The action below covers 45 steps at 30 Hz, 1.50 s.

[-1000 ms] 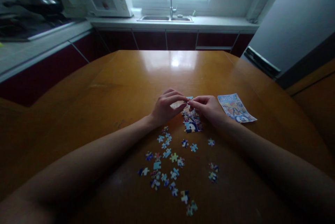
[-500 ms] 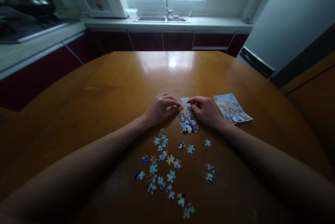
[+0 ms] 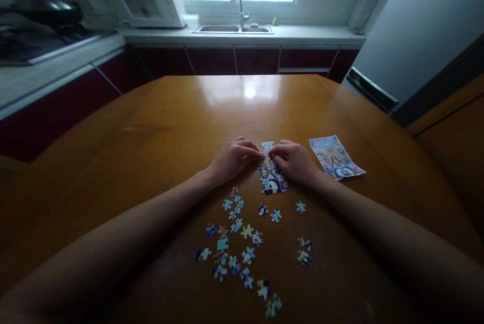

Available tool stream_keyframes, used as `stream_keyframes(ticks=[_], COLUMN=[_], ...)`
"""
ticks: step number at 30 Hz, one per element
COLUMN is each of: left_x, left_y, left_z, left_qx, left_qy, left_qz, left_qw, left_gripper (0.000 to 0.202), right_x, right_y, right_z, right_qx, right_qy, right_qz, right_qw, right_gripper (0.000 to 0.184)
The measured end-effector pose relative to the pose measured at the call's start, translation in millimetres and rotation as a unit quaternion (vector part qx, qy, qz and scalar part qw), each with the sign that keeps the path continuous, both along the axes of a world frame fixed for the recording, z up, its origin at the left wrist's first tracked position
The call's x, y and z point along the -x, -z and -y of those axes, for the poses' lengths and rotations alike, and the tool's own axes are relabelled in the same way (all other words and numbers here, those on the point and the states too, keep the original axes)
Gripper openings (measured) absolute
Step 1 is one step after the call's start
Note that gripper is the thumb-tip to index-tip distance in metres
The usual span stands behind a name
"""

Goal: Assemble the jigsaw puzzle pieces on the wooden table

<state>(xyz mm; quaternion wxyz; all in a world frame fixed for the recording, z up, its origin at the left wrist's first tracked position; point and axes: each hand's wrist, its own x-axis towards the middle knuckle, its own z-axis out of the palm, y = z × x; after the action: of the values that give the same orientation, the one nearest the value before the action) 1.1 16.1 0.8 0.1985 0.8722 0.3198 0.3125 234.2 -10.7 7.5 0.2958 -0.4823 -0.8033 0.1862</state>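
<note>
A partly joined jigsaw puzzle (image 3: 275, 184) lies as a narrow upright strip on the wooden table, with a blue-and-white figure at its near end. At its left edge, my left hand (image 3: 237, 158) is closed, thumb and forefinger pinched on a small puzzle piece that the fingertips mostly cover. My right hand (image 3: 297, 161) rests along the opposite side. Its fingers are curled, with the tips on the strip's upper part; what they grip, if anything, is hidden. Loose puzzle pieces (image 3: 247, 231) are scattered nearer to me, several between my forearms.
A creased picture sheet (image 3: 336, 158) lies to the right of my right hand. The wooden table (image 3: 181, 112) reaches toward a counter with a sink (image 3: 219, 29) and tap. A pan (image 3: 47, 8) stands on the stove at far left; a fridge (image 3: 412, 26) is at right.
My right fingertips have moved slightly left and down over the puzzle, closer to my left fingertips. My left hand has shifted a little to the right. The loose pieces lie as before.
</note>
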Motion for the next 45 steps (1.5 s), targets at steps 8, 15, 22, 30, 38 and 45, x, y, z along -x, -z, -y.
stream_keyframes(ticks=[8, 15, 22, 30, 38, 45], left_x=[-0.8, -3.4, -2.1, -1.8, -3.5, -2.6], left_y=[-0.8, -3.0, -0.1, -2.2, -2.4, -0.6], left_z=[0.6, 0.1, -2.4, 2.3, 2.5, 2.5], left_qx=[0.000, -0.026, -0.053, -0.071, -0.078, -0.067], left_qy=[-0.006, 0.012, -0.036, -0.032, -0.039, -0.026], left_qz=[-0.012, -0.028, 0.024, -0.003, 0.002, -0.023], left_qw=[1.000, 0.999, 0.998, 0.997, 0.996, 0.997], left_gripper=[0.019, 0.013, 0.030, 0.040, 0.039, 0.039], right_x=[0.4, 0.2, 0.1, 0.7, 1.6, 1.0], right_y=[-1.7, -0.6, 2.1, 2.5, -0.4, 2.2], right_z=[0.5, -0.2, -1.8, -0.6, -0.2, -2.0], right_qx=[0.003, 0.001, 0.001, -0.001, 0.001, -0.008], right_qy=[0.007, 0.004, 0.009, 0.008, 0.013, 0.009], right_qz=[0.011, 0.011, 0.013, 0.005, 0.007, 0.006], right_qw=[1.000, 1.000, 1.000, 1.000, 1.000, 1.000], right_gripper=[0.021, 0.022, 0.021, 0.021, 0.021, 0.021])
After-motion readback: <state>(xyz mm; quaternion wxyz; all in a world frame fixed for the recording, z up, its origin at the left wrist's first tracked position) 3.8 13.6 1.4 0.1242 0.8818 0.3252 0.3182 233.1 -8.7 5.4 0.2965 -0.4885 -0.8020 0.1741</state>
